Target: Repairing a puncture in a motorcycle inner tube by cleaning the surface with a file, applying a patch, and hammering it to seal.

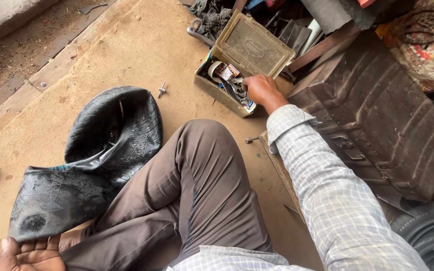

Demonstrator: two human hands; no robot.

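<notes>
Metal trunk (377, 115), tyre (428, 228), bolt (161, 90).

My right hand (261, 90) reaches into open tan plastic box (237, 65), hinged lid (254, 46) up with oval embossed badge at centre. Inside box, near its left end: small white packet with red and blue label (225, 73). Crumpled red-yellow printed wrapper (428, 57) upper right on dark metal.

Bare floor (126, 45) lies open left of the toolbox (242, 65); dark metal chest (383, 115) crowds its right.
</notes>
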